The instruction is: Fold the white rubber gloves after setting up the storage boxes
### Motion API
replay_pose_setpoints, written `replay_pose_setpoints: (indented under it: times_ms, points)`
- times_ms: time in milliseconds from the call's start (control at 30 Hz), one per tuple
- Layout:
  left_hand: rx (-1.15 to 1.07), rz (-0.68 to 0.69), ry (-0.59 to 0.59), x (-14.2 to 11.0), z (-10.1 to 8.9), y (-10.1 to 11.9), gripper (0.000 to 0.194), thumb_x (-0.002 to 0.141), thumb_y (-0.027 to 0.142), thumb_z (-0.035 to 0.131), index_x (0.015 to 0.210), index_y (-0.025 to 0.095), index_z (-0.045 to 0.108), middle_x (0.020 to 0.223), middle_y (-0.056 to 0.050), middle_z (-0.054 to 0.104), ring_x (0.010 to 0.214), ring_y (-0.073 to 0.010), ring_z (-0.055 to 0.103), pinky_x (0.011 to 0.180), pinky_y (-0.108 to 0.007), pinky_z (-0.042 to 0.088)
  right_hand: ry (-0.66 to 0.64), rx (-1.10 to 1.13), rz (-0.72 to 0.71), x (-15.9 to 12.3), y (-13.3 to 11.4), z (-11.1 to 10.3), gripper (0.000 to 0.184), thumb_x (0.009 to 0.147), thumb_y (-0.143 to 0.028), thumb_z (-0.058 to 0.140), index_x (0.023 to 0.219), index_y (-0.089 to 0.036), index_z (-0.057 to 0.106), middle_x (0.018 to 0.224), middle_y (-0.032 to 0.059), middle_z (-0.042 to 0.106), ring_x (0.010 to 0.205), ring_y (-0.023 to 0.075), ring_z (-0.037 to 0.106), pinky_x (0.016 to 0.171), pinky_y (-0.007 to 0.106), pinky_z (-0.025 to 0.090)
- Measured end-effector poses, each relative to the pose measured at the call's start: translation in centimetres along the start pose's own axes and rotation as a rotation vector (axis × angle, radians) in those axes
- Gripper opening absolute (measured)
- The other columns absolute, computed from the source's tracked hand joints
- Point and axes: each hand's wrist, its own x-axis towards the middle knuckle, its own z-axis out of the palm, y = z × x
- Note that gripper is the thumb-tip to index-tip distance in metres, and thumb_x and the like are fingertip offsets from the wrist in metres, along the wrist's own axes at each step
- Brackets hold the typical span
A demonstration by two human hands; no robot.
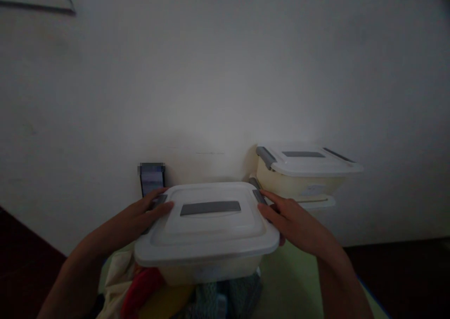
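A lidded storage box [211,232] with a white lid, a grey strip on top and a pale yellowish body is between my two hands. My left hand [149,213] grips its left end at the grey latch, thumb on the lid. At the right end my right hand [286,216] grips by the other latch, its thumb also on the lid edge. Below and in front of the box lies a pile of cloth: a cream piece [117,277], a red piece [142,291], a yellow piece [167,302] and a dark patterned one [242,295]. The box hides part of the pile.
Another box [298,180] of the same kind sits at the back right, stacked on a white-lidded one [318,204]. A phone [153,180] stands upright against the white wall [218,75]. Underneath is a green tabletop [293,281].
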Motion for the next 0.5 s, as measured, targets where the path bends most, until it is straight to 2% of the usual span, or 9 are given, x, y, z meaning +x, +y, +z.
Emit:
replay_pose_setpoints:
  times_ms: [100, 200, 367, 500]
  points:
    - [0.033, -0.019, 0.002, 0.1, 0.1, 0.0, 0.088, 0.076, 0.072, 0.044, 0.139, 0.011, 0.047, 0.138, -0.018, 0.054, 0.122, -0.0383, 0.054, 0.104, -0.048, 0.041, 0.010, 0.014, 0.006, 0.1, 0.1, 0.1, 0.059, 0.093, -0.040, 0.039, 0.136, -0.001, 0.044, 0.064, 0.0075, 0.068, 0.051, 0.0181, 0.062, 0.054, 0.029, 0.047]
    - [-0.005, 0.000, 0.015, 0.0, 0.0, 0.0, 0.084, 0.075, 0.071, 0.047, 0.136, 0.015, 0.050, 0.137, -0.015, 0.056, 0.122, -0.0368, 0.054, 0.104, -0.044, 0.042, 0.039, 0.094, 0.028, 0.1, 0.1, 0.3, 0.059, 0.091, -0.043, 0.043, 0.136, -0.005, 0.046, 0.064, 0.0055, 0.066, 0.048, 0.0167, 0.059, 0.048, 0.027, 0.044]
    - [-0.262, -0.061, 0.082, -0.6, -0.6, 0.5, 0.075, 0.074, 0.066, 0.055, 0.136, 0.025, 0.047, 0.120, -0.008, 0.068, 0.101, -0.0308, 0.066, 0.081, -0.036, 0.055, 0.131, 0.349, 0.043, -0.1, -0.5, 0.5, 0.063, 0.085, -0.045, 0.052, 0.140, -0.016, 0.040, 0.064, -0.0012, 0.060, 0.047, 0.0135, 0.054, 0.042, 0.024, 0.039]
    - [-0.511, -0.039, 0.171, -1.3, -0.7, 1.7, 0.064, 0.072, 0.050, 0.063, 0.129, 0.021, 0.055, 0.120, -0.006, 0.068, 0.099, -0.0263, 0.065, 0.074, -0.029, 0.053, 0.076, 0.431, 0.060, -0.3, -0.2, 0.0, 0.073, 0.082, -0.049, 0.058, 0.144, -0.019, 0.033, 0.070, 0.0000, 0.064, 0.052, 0.0147, 0.058, 0.043, 0.023, 0.041]
